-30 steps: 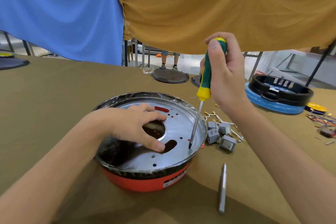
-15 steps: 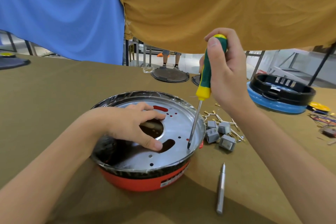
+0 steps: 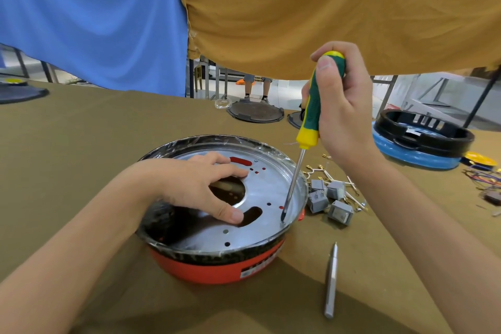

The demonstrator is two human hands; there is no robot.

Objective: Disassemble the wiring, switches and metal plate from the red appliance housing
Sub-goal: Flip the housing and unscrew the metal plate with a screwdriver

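Observation:
The red appliance housing (image 3: 217, 266) stands upside-up on the olive table, its black rim wrapped in clear film. Inside lies the round metal plate (image 3: 271, 187) with holes and slots. My left hand (image 3: 195, 184) rests on the plate, fingers spread around the centre hole, thumb by a slot. My right hand (image 3: 344, 116) grips a green and yellow screwdriver (image 3: 311, 114) upright; its tip sits on a screw at the plate's right edge. Several grey switches (image 3: 329, 199) with white wires lie on the table just right of the housing.
A silver pen-like tool (image 3: 330, 279) lies in front of the housing at the right. A black ring on a blue base (image 3: 417, 141) stands at the far right, with loose coloured wires (image 3: 485, 179) beside it. Dark round lids (image 3: 254, 112) sit at the back. Blue and ochre cloths hang above.
My right hand has turned slightly on the screwdriver handle, with the tip staying on the same screw. My left hand stays on the plate.

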